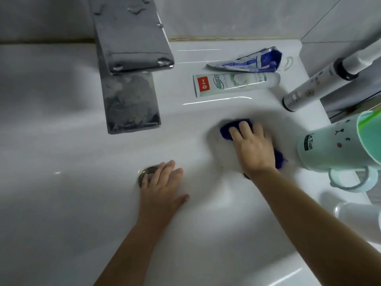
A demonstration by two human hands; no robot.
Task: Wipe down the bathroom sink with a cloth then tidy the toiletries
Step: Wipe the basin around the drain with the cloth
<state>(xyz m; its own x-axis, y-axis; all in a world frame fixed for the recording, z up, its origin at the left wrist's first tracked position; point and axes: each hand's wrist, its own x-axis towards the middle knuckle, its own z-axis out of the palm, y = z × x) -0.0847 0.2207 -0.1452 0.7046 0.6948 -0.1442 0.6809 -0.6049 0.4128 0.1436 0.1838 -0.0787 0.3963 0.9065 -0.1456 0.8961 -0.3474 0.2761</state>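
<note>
A blue cloth (226, 131) is pressed against the inner right slope of the white sink (61, 162) by the right hand (253, 149). The palm is laid flat on top, fingers fairly straight & slightly spread, not curled round the fabric. The cloth shows past the fingertips and again beside the wrist. Cloth & hand are both motion-blurred. The left hand (162, 186) is laid flat on the basin floor, open, fingers straight and close together, w/ the fingertips covering part of the metal drain (144, 174). Nothing is held in it. Both forearms are bare.

A chrome tap (132, 79), square-edged & beaded w/ water drops, is seen at upper centre, its spout reaching over the basin. On the counter (185, 54) behind the basin, right of the tap, 2 toothpaste tubes are laid side by side, approx. parallel. A white-green tube (233, 83) w/ a red square at its flat end lies nearer the basin. A squeezed, crumpled blue-white tube (247, 60) lies just behind it, nearer the tiled wall (226, 15). Whether the 2 touch cannot be told.

At far right a white bottle (305, 89) w/ black bands is seen at a slant. Below it a mint-green cup (334, 145) w/ a small drawn face & a handle is set on the sink's right edge, near the right hand but apart from it. A clear item (350, 213) at lower right is too blurred to be identified.
</note>
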